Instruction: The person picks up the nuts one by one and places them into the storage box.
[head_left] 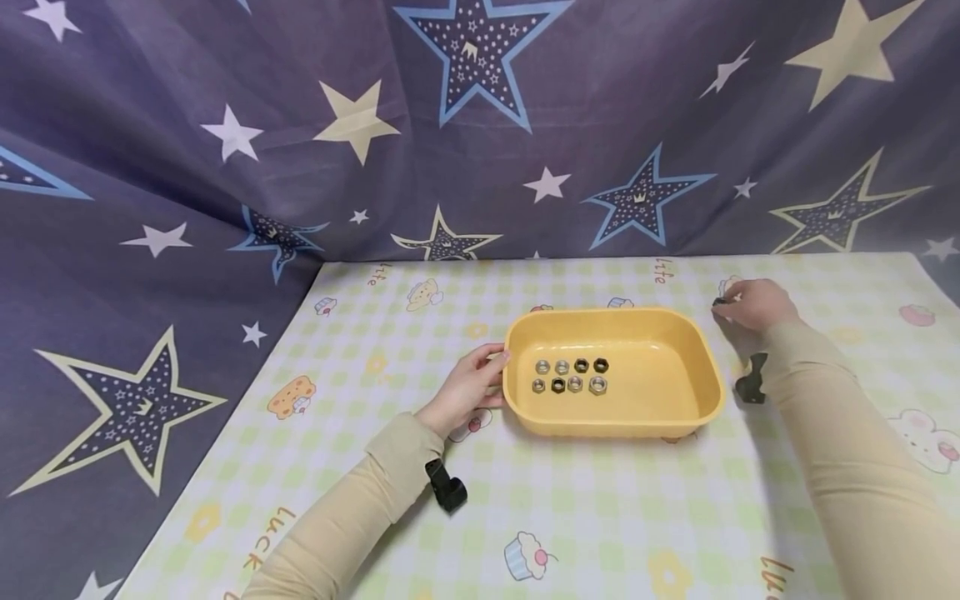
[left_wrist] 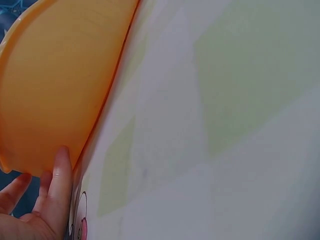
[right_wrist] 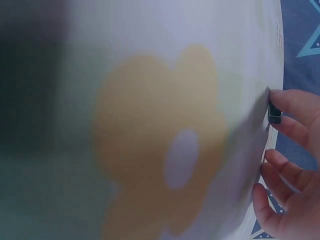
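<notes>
A yellow plastic tray (head_left: 660, 408) sits on the table, and several hex nuts stand in two rows on its floor, among them a silver nut (head_left: 597, 385) and a black nut (head_left: 602, 365). My left hand (head_left: 474, 383) rests against the tray's left end; in the left wrist view its fairly straight fingers (left_wrist: 61, 175) touch the outer wall. Beyond the tray's right end, my right hand (head_left: 761, 305) pinches a small dark nut (right_wrist: 274, 113) between thumb and index finger, low over the tabletop. The other fingers of that hand are loosely bent and hold nothing.
A checked tablecloth (head_left: 375, 492) with printed cakes, bears and flowers covers the table. Behind and to the left hangs a dark curtain (head_left: 285, 67) with stars. Black straps with small mounts, such as the left wrist mount (head_left: 447, 487), sit on both sleeves.
</notes>
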